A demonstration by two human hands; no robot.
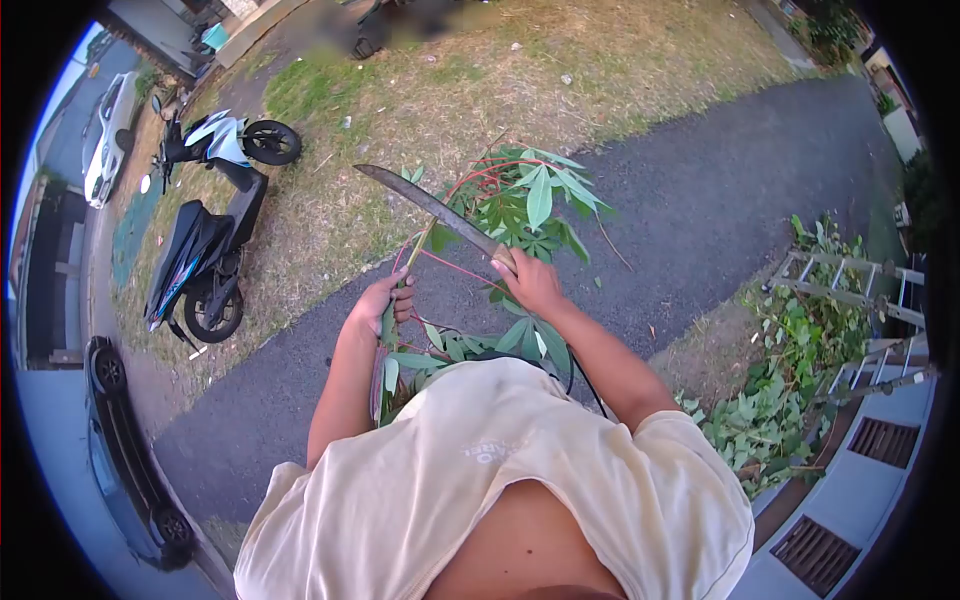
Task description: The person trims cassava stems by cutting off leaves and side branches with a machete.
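In front of my chest, my right hand (530, 282) is closed round the handle of a machete (432, 205), whose long dark blade points up and to the left. My left hand (388, 302) grips a leafy branch (424, 241) with a pale green stem and thin red leaf stalks. The blade crosses the stem above my left fist and overlaps it in this view. Broad green leaves (540, 197) fan out beyond the blade, and more leaves (455, 347) hang below my hands near my shirt.
A scooter (222, 220) stands on dry grass at the left, with a dark car (135, 455) below it and a white car (112, 140) farther off. Dark asphalt (690, 200) runs diagonally underfoot. At the right, a metal ladder (850, 290) lies by heaped leafy vines (790, 390).
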